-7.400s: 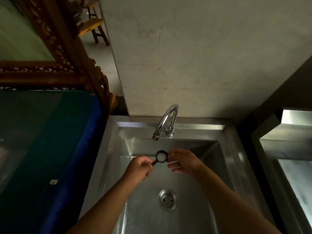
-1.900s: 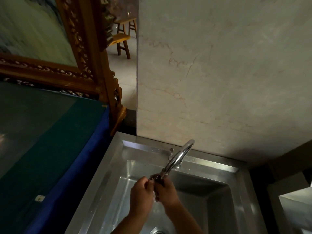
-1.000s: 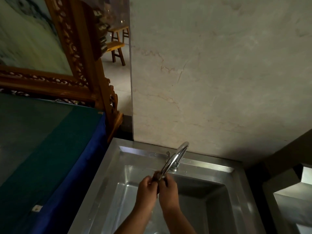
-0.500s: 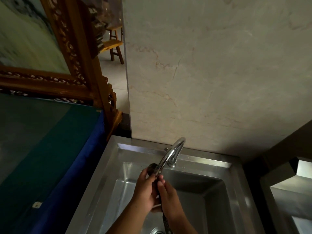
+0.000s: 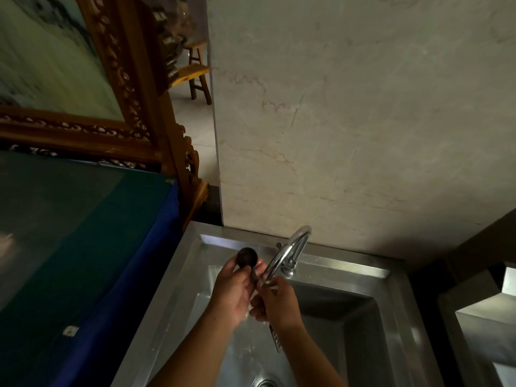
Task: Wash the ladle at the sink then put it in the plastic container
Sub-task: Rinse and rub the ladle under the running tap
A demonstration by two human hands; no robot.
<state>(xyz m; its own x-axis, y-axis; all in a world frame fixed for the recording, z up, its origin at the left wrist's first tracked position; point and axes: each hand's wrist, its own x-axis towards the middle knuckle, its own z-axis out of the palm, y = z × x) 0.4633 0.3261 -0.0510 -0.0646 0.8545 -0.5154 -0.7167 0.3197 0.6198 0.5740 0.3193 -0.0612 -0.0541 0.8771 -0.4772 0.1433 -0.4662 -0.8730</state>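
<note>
I see the ladle [image 5: 247, 257] shaft hidden between both palms; drain [image 5: 263, 383] cut by bottom edge; painting [image 5: 42, 60] at upper left blurred.

No readable text, label, brand or number anywhere in view

Both bare forearms reaching up from six o'clock, wrists close together. Left hand [image 5: 233, 289] at eleven o'clock, fingers curled in a grip. Right hand [image 5: 279, 301] just beside it, touching, fingers closed.
</note>
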